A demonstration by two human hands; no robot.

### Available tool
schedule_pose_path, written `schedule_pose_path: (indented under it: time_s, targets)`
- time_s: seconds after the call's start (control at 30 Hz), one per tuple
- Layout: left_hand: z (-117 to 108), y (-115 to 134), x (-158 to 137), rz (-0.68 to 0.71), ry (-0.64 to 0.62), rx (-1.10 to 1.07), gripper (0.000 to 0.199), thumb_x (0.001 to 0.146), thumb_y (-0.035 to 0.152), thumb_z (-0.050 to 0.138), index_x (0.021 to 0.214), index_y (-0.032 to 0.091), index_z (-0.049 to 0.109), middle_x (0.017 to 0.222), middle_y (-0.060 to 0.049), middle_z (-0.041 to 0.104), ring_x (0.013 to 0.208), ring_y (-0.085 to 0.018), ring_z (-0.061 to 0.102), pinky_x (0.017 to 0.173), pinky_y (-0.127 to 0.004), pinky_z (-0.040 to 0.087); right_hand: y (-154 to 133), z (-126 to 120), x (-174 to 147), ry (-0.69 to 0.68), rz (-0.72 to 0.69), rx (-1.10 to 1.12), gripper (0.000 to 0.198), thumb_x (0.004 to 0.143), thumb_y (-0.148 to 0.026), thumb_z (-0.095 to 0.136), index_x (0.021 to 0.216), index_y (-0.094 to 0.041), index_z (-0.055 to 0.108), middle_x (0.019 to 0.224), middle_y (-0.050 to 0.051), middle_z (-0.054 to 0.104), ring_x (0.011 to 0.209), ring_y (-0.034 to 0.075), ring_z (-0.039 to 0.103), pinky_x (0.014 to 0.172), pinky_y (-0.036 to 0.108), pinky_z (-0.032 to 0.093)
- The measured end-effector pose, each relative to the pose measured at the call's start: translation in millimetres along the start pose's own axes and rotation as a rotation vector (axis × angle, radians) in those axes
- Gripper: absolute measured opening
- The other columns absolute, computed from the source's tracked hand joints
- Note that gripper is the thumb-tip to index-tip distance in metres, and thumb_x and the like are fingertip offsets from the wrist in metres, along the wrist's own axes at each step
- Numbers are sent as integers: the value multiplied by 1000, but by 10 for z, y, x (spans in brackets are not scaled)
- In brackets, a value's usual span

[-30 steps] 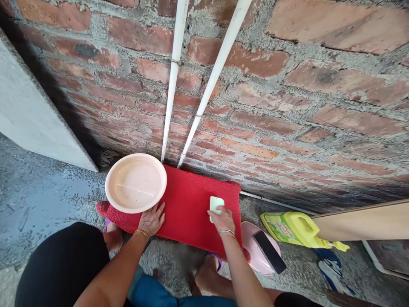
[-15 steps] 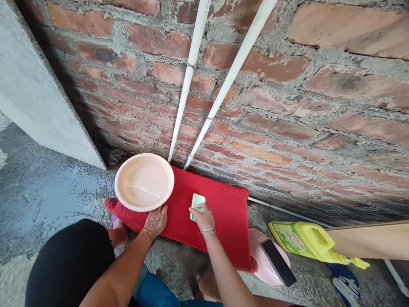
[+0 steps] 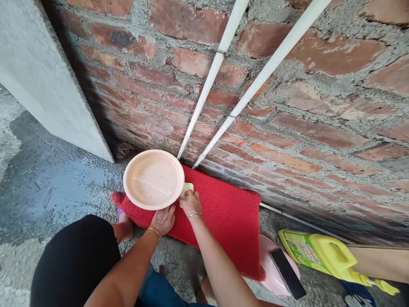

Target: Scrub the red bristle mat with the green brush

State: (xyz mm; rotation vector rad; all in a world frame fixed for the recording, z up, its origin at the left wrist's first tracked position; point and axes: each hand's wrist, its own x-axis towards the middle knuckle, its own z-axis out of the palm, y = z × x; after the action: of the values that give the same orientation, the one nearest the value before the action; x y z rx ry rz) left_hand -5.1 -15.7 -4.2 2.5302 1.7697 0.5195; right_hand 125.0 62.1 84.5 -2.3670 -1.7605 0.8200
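Note:
A red plush mat [image 3: 230, 217] lies spread below the brick wall, with a pale pink basin [image 3: 126, 184] of water standing on its left part. My left hand [image 3: 162, 220], a gold bangle at its wrist, lies flat on the mat against the basin's near side; its fingertips are partly hidden beneath the rim. Just right of the basin, my right hand [image 3: 192, 203] is closed on a flat, pale green rectangular object [image 3: 189, 186] with rounded corners. My fingers and the basin rim cover part of it, and its underside is hidden.
White pipes [image 3: 220, 64] run down the brick wall [image 3: 306, 106]. At the right are a pink stool-like seat [image 3: 266, 260], a black phone [image 3: 287, 273] on it, and a yellow detergent jug [image 3: 322, 253] on its side. A grey slab [image 3: 64, 94] leans at the left above wet concrete.
My right hand has moved left with the pale green object, from the middle of the mat to the basin's right edge. My left hand keeps its place. The view has shifted slightly.

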Motion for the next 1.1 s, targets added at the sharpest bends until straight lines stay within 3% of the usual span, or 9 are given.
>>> schedule_pose_path:
  time_s: [0.1,0.33,0.43,0.57,0.67,0.8,0.9,1.03,1.1]
  targets:
    - [11,5,-2,-6,-6,9,36,85,22,45,116,17,62,107,-12,67,102,-25,60,92,-38,46,317,-114,-21,24,79,-23,29,72,-44,62,93,-25,59,97,2,49,79,16,57,69,27,42]
    - [-35,12,37,-18,-64,35,34,84,21,46,113,17,63,112,-14,64,100,-25,60,91,-39,45,1417,-584,-173,135,351,15,33,73,-47,60,94,-23,61,92,7,54,82,21,58,74,30,42]
    - [-91,21,75,-46,-121,42,33,83,19,47,112,18,63,116,-13,62,102,-25,59,92,-41,44,1671,-717,-359,179,414,39,34,73,-47,61,95,-21,61,88,6,53,80,21,57,74,30,42]
    - [-237,214,168,-51,-168,-11,34,80,16,49,111,20,62,125,-13,57,114,-28,52,96,-46,39,1622,-645,-635,255,263,114,28,72,-44,64,89,-23,61,88,2,49,76,17,54,70,27,41]
    - [-351,562,227,-66,-170,-267,32,83,24,47,113,22,60,120,-12,58,116,-27,50,99,-47,37,1441,-451,-785,240,121,174,24,71,-41,64,87,-23,60,90,1,48,72,15,53,65,25,39]
    - [-386,1059,231,-491,-194,-931,41,87,48,42,114,21,55,104,-9,64,96,-21,59,85,-37,47,1204,-177,-954,173,-43,240,20,71,-34,64,87,-24,59,91,0,49,73,14,53,61,23,37]
    - [-360,1188,188,-785,-178,-1343,50,83,59,42,108,18,54,92,-6,65,80,-17,61,70,-30,49,1066,-40,-1082,117,-191,294,18,69,-23,64,86,-23,59,91,0,50,80,14,55,65,22,39]
    - [-396,951,114,-951,-173,-1110,44,79,57,50,96,17,55,76,-1,62,64,-12,57,60,-24,47,1026,-51,-1109,-12,-419,321,19,70,-19,63,89,-23,60,92,0,55,81,14,57,70,22,41]
    - [-460,742,86,-981,-175,-954,35,82,50,49,92,17,56,72,1,60,61,-11,56,59,-23,45,1118,-139,-1014,-33,-385,265,17,75,-23,61,92,-24,61,94,1,56,77,13,56,68,23,41]
